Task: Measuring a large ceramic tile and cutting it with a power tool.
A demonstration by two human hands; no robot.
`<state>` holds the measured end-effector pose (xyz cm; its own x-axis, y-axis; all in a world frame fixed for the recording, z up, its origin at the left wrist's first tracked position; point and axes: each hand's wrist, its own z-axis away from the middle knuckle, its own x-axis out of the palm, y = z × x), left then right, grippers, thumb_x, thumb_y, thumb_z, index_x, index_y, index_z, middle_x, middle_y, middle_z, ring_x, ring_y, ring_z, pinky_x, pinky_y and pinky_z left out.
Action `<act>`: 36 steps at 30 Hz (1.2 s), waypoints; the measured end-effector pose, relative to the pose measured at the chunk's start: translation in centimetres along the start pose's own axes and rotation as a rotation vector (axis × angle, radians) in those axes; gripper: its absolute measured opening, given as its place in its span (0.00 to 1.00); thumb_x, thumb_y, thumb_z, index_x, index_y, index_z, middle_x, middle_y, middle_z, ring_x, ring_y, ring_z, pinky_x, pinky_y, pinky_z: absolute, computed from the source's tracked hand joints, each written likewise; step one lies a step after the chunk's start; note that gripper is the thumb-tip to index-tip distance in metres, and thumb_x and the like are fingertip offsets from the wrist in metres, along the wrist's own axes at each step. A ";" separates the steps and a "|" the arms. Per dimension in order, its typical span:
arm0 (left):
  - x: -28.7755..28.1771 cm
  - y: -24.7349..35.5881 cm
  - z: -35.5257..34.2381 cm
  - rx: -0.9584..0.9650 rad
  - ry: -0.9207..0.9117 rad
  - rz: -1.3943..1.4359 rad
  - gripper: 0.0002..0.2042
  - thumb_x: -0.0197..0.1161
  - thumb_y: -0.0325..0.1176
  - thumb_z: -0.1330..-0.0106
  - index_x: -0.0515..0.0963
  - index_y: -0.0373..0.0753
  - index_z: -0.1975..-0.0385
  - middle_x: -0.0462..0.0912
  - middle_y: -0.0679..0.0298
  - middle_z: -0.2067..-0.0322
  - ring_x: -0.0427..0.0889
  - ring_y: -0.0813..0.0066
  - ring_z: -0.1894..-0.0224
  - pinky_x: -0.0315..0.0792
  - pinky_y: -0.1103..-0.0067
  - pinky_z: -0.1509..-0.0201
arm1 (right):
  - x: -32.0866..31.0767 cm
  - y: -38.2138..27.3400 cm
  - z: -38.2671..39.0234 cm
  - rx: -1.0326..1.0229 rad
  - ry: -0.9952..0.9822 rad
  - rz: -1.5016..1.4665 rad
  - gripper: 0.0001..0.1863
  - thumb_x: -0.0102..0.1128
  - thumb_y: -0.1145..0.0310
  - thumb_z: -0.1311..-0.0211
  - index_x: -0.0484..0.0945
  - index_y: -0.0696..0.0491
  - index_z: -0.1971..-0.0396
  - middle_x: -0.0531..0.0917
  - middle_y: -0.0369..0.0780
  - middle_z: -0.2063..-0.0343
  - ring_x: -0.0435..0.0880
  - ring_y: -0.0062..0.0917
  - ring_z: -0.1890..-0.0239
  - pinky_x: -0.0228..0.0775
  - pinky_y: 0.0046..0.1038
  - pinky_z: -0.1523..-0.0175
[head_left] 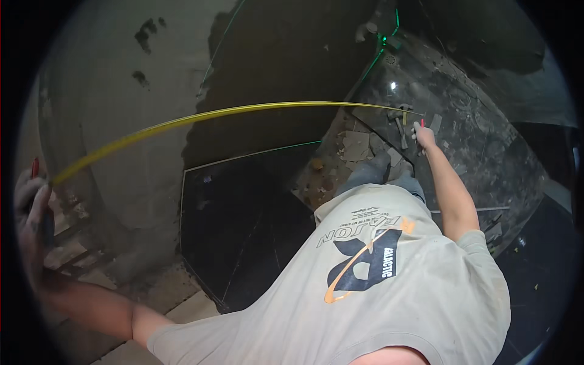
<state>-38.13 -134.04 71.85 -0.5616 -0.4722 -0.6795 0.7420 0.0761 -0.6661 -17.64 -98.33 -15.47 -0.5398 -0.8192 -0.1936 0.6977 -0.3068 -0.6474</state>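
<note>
At the far left, my left hand [33, 207] grips a tape measure whose case is mostly hidden by my fingers, with a red pen-like item [34, 167] sticking up above it. The yellow tape blade [274, 104] arcs out from there to the right, ending just above my right hand [424, 135]. That hand is closed on a small red marker-like item [422, 123], near the blade's end. Just left of it, a hammer [402, 137] lies among other tools on the grey, dusty floor [480, 152].
A green laser device [384, 41] sits at the top corner, casting green lines. Large dark tiles [237, 225] lie left of my legs [368, 170], near broken pieces and debris [356, 146]. A damp-patched grey wall [121, 73] fills the upper left. More dark tiles [529, 255] are at the right.
</note>
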 end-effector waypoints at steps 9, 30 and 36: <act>8.8 0.5 -14.8 -0.342 -0.169 0.501 0.07 0.63 0.25 0.38 0.79 0.25 0.68 0.77 0.62 0.73 0.73 0.75 0.71 0.71 0.76 0.59 | -14.8 23.0 13.1 0.000 -0.092 0.897 0.25 0.49 0.50 0.37 0.83 0.59 0.65 0.84 0.55 0.60 0.82 0.50 0.53 0.71 0.49 0.49; 23.4 4.5 -21.2 -0.416 -0.270 0.247 0.09 0.66 0.32 0.39 0.84 0.33 0.65 0.85 0.51 0.63 0.84 0.55 0.58 0.73 0.65 0.54 | -7.1 20.0 20.0 0.022 0.147 0.305 0.23 0.57 0.52 0.35 0.79 0.61 0.72 0.82 0.43 0.78 0.81 0.30 0.75 0.69 0.35 0.66; 23.0 5.0 -21.7 -0.383 -0.233 0.265 0.09 0.66 0.33 0.40 0.84 0.34 0.64 0.85 0.51 0.61 0.83 0.55 0.55 0.73 0.66 0.52 | -5.4 13.8 17.6 -0.093 0.158 0.296 0.21 0.58 0.54 0.36 0.79 0.60 0.72 0.80 0.42 0.80 0.80 0.27 0.76 0.69 0.34 0.66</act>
<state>-55.32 -125.44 46.20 -0.2435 -0.5728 -0.7827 0.6362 0.5148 -0.5747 3.19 -106.65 -10.32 -0.3918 -0.7786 -0.4902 0.7931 -0.0157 -0.6090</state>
